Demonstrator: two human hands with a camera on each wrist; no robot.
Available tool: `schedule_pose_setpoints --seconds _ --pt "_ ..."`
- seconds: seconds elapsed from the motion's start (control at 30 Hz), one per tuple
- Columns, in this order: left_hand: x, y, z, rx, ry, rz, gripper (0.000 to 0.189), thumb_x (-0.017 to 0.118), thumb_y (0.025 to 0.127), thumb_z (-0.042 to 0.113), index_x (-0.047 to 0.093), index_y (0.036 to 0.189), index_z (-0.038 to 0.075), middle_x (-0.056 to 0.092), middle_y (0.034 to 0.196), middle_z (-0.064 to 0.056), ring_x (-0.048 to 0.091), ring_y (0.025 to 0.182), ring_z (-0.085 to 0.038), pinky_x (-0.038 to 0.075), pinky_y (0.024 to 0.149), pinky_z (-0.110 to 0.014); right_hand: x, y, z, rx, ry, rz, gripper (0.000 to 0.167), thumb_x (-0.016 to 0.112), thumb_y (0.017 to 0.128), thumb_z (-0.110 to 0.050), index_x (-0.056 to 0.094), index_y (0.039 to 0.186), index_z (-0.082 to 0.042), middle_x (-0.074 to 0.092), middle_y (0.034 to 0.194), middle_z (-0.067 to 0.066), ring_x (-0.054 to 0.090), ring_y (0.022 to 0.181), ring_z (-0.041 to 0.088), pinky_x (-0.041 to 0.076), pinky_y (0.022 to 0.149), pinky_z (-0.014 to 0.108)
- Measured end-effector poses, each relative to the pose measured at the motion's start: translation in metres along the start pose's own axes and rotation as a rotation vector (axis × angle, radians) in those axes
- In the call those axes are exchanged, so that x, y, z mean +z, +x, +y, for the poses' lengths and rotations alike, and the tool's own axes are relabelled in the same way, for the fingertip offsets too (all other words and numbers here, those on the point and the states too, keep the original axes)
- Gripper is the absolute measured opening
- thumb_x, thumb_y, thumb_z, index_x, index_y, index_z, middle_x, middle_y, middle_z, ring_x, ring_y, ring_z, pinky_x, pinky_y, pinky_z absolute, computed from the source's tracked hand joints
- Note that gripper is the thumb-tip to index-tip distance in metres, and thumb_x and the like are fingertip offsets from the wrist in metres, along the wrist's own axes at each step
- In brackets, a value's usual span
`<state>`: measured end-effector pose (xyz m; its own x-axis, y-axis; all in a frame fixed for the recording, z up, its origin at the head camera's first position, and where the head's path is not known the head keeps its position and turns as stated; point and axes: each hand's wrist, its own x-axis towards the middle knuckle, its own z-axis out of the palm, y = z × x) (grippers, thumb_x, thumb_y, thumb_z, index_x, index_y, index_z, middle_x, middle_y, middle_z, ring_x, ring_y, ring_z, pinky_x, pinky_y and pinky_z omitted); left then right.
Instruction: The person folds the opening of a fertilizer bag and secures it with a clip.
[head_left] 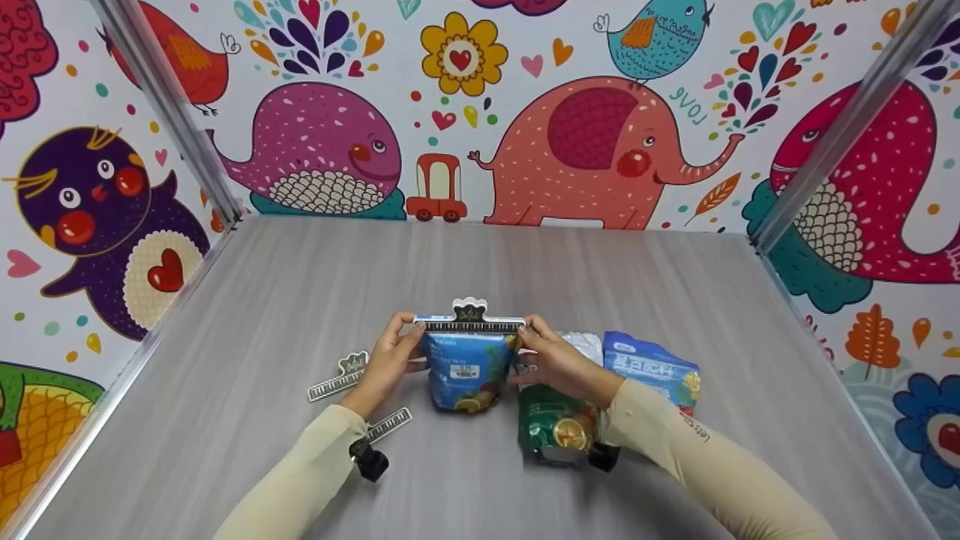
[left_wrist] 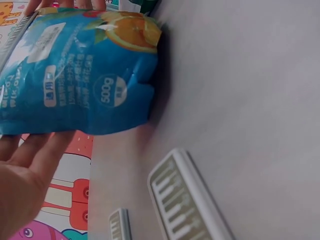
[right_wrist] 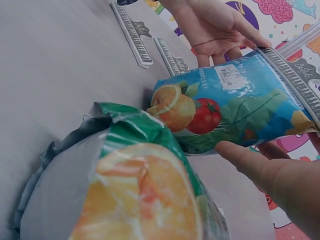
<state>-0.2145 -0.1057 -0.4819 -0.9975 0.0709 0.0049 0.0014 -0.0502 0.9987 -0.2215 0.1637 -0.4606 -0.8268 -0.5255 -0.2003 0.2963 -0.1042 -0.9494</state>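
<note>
A blue pouch (head_left: 465, 379) printed with fruit stands upright in the head view, a long piano-key bag clip (head_left: 470, 325) across its top edge. My left hand (head_left: 386, 364) pinches the left end of the clip and the pouch's top corner, thumb in front. At the opposite end, my right hand (head_left: 568, 365) pinches clip and corner in the same way, its lower fingers beside the pouch. In the left wrist view the pouch's printed face (left_wrist: 80, 75) shows a "500g" mark. The right wrist view shows oranges and a tomato on the pouch (right_wrist: 220, 105).
Two more piano-key clips lie on the grey table to the left, one clip (head_left: 337, 384) beyond the left wrist, another clip (head_left: 390, 424) partly under it. A green pouch (head_left: 551, 420) stands below my right forearm. Behind it is a blue-and-white pouch (head_left: 649, 367). Printed walls enclose the table.
</note>
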Motion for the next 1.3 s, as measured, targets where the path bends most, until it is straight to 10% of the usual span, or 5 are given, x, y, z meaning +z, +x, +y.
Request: schedule_pose_setpoints --seconds 0.8,1.13,1.3 --pt "-0.0041 -0.0004 -0.0010 -0.158 -0.092 -0.034 0.023 0.047 0.106 0.029 0.046 0.113 0.008 0.067 0.083 -0.007 0.068 0.067 -0.019 0.058 0.059 -0.036 0.0005 0.0020 -0.0006 0.070 0.037 0.003 0.016 0.032 0.110 -0.032 0.032 0.105 -0.016 0.040 0.107 0.011 0.052 0.108 0.038 0.048 0.089 0.063" --pt "-0.0081 -0.0012 -0.0033 -0.205 -0.141 -0.081 0.023 0.047 0.106 0.033 0.045 0.113 0.011 0.061 0.080 -0.006 0.062 0.062 -0.014 0.054 0.053 -0.029 0.0031 0.0030 -0.0002 0.136 0.072 0.038 0.015 0.030 0.110 -0.031 0.032 0.111 -0.016 0.040 0.123 0.021 0.040 0.126 0.053 0.046 0.090 0.065" --pt "-0.0091 -0.0014 -0.0038 -0.235 -0.153 -0.085 0.021 0.045 0.107 0.032 0.044 0.112 0.012 0.058 0.078 -0.004 0.058 0.059 -0.012 0.050 0.049 -0.025 0.0053 0.0036 -0.0017 0.181 0.101 0.048 0.034 0.026 0.110 -0.032 0.022 0.138 -0.014 0.027 0.144 0.032 0.025 0.136 0.059 0.042 0.093 0.067"
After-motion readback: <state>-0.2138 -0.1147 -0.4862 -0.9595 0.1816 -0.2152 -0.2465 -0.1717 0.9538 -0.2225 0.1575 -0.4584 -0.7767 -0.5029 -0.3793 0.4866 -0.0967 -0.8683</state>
